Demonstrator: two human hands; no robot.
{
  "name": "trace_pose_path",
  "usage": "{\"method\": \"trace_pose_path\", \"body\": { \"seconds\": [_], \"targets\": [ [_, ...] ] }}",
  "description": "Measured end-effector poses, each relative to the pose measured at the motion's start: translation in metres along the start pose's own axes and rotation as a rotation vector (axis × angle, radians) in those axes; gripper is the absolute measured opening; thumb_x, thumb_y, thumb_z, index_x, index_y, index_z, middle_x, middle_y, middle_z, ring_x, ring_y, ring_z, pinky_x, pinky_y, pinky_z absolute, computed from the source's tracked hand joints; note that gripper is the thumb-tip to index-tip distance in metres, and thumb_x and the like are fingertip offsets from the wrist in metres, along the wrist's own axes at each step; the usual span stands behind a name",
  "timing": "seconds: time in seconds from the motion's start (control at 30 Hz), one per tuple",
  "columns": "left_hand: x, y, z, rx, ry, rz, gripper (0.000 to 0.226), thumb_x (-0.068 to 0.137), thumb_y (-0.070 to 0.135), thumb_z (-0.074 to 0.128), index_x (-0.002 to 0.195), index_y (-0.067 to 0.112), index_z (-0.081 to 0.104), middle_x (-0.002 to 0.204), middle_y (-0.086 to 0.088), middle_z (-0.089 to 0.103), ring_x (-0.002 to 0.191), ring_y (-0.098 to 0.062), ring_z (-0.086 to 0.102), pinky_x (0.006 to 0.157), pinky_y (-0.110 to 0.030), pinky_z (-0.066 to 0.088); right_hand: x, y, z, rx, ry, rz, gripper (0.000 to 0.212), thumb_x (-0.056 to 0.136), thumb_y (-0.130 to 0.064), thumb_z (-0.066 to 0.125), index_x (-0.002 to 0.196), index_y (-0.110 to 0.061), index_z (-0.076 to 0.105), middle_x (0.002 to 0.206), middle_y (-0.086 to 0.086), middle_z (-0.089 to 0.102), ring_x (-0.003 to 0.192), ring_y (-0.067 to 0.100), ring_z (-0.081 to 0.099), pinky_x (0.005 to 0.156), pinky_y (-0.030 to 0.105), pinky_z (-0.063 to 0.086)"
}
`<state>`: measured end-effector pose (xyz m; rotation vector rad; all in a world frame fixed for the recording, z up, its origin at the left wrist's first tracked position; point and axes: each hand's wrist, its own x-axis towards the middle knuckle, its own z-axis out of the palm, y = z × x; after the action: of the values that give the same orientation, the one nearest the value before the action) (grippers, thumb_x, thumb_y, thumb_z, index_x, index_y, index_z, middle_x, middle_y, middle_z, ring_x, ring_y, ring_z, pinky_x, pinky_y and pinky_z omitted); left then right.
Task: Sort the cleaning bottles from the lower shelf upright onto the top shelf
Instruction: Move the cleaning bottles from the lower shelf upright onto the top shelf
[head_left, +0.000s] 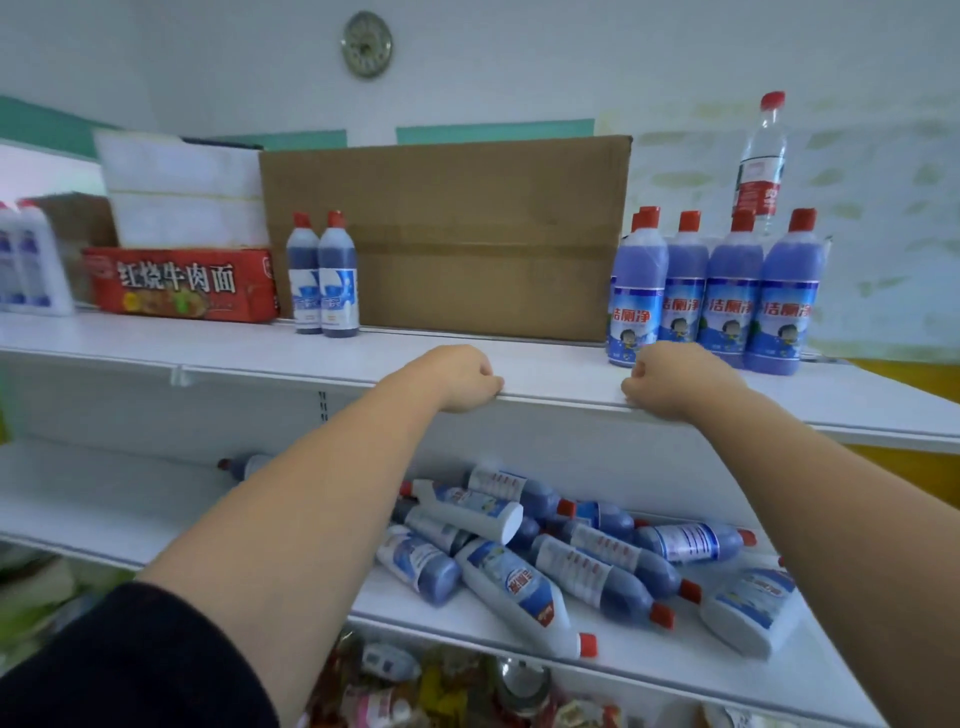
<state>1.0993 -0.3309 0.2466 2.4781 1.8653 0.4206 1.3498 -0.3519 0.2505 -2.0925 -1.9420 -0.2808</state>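
Observation:
Several blue and white cleaning bottles with red caps (571, 556) lie in a heap on the lower shelf (675, 670). On the top shelf (561, 371) several purple-blue bottles (727, 296) stand upright at the right, and two dark blue bottles (327, 278) stand left of centre. My left hand (462, 379) and my right hand (670, 382) rest as closed fists on the top shelf's front edge, holding nothing. One more bottle (249, 464) lies on the lower shelf behind my left forearm, partly hidden.
A big cardboard box (447, 234) fills the back of the top shelf, with a red noodle carton (182, 283) and white boxes (182, 187) to its left. A clear water bottle (761, 166) stands behind the right group. White bottles (26, 260) stand far left. Mixed goods lie below.

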Motion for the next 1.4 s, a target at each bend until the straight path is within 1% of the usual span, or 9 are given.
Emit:
{"method": "trace_pose_path", "body": {
  "seconds": [0.17, 0.37, 0.57, 0.77, 1.0, 1.1, 1.2, 1.33, 1.4],
  "targets": [
    [-0.037, -0.058, -0.019, -0.003, 0.027, -0.106, 0.042, 0.102, 0.043, 0.046, 0.125, 0.014, 0.067, 0.133, -0.006, 0.063, 0.120, -0.025, 0.056, 0.103, -0.037, 0.045, -0.004, -0.065, -0.005, 0.041, -0.018, -0.095, 0.032, 0.093, -0.035, 0.052, 0.110, -0.011, 0.064, 0.107, 0.012, 0.065, 0.096, 0.031, 0.061, 0.088, 0.043, 0.055],
    [-0.092, -0.157, -0.037, -0.001, 0.073, -0.262, 0.042, 0.103, 0.041, 0.047, 0.129, 0.014, 0.066, 0.135, -0.009, 0.063, 0.123, -0.028, 0.055, 0.100, -0.033, 0.042, -0.014, -0.174, 0.003, 0.105, 0.006, -0.254, 0.032, 0.093, -0.033, 0.052, 0.107, -0.009, 0.068, 0.108, 0.015, 0.069, 0.097, 0.035, 0.063, 0.084, 0.039, 0.055],
    [-0.148, -0.267, -0.043, -0.007, 0.034, -0.391, 0.043, 0.103, 0.036, 0.048, 0.132, 0.008, 0.064, 0.139, -0.014, 0.060, 0.127, -0.032, 0.054, 0.102, -0.033, 0.043, -0.041, -0.297, 0.021, 0.147, 0.025, -0.349, 0.031, 0.095, -0.034, 0.051, 0.114, -0.016, 0.066, 0.115, 0.009, 0.064, 0.104, 0.030, 0.059, 0.086, 0.039, 0.052],
    [-0.186, -0.359, -0.045, -0.011, -0.020, -0.396, 0.042, 0.102, 0.036, 0.050, 0.130, 0.009, 0.065, 0.136, -0.012, 0.062, 0.124, -0.032, 0.056, 0.103, -0.036, 0.045, -0.070, -0.389, 0.052, 0.174, -0.028, -0.325, 0.018, 0.091, -0.029, 0.050, 0.084, -0.016, 0.060, 0.092, 0.008, 0.062, 0.084, 0.030, 0.058, 0.069, 0.034, 0.046],
    [-0.208, -0.430, -0.018, -0.074, -0.060, -0.378, 0.043, 0.103, 0.038, 0.050, 0.135, 0.012, 0.061, 0.140, -0.011, 0.059, 0.129, -0.030, 0.053, 0.102, -0.031, 0.041, -0.083, -0.443, 0.110, 0.162, -0.167, -0.237, 0.023, 0.092, -0.029, 0.052, 0.100, -0.013, 0.067, 0.094, 0.010, 0.062, 0.086, 0.031, 0.060, 0.073, 0.035, 0.050],
    [-0.207, -0.455, 0.004, -0.116, -0.082, -0.385, 0.046, 0.103, 0.036, 0.051, 0.142, 0.011, 0.055, 0.146, -0.012, 0.054, 0.134, -0.028, 0.050, 0.103, -0.027, 0.039, -0.079, -0.455, 0.139, 0.130, -0.229, -0.204, 0.023, 0.093, -0.031, 0.051, 0.098, -0.013, 0.064, 0.093, 0.009, 0.062, 0.085, 0.030, 0.060, 0.074, 0.036, 0.052],
    [-0.196, -0.480, 0.028, -0.151, -0.102, -0.391, 0.049, 0.102, 0.036, 0.052, 0.146, 0.012, 0.050, 0.150, -0.011, 0.050, 0.137, -0.028, 0.047, 0.108, -0.030, 0.036, -0.069, -0.465, 0.167, 0.095, -0.270, -0.178, 0.021, 0.093, -0.029, 0.050, 0.099, -0.012, 0.061, 0.090, 0.008, 0.058, 0.086, 0.030, 0.059, 0.075, 0.037, 0.051],
    [-0.164, -0.510, 0.058, -0.183, -0.161, -0.375, 0.052, 0.103, 0.036, 0.052, 0.149, 0.012, 0.046, 0.153, -0.012, 0.046, 0.140, -0.028, 0.044, 0.111, -0.032, 0.034, -0.047, -0.478, 0.205, 0.059, -0.312, -0.149, 0.018, 0.093, -0.027, 0.051, 0.087, -0.012, 0.058, 0.082, 0.009, 0.057, 0.078, 0.028, 0.058, 0.068, 0.034, 0.048],
    [-0.139, -0.527, 0.075, -0.192, -0.176, -0.363, 0.053, 0.102, 0.036, 0.052, 0.149, 0.013, 0.045, 0.154, -0.012, 0.045, 0.140, -0.028, 0.043, 0.111, -0.032, 0.033, -0.030, -0.484, 0.227, 0.042, -0.337, -0.127, 0.020, 0.094, -0.027, 0.050, 0.089, -0.011, 0.060, 0.079, 0.008, 0.056, 0.074, 0.025, 0.056, 0.066, 0.032, 0.045]
  ]
}}
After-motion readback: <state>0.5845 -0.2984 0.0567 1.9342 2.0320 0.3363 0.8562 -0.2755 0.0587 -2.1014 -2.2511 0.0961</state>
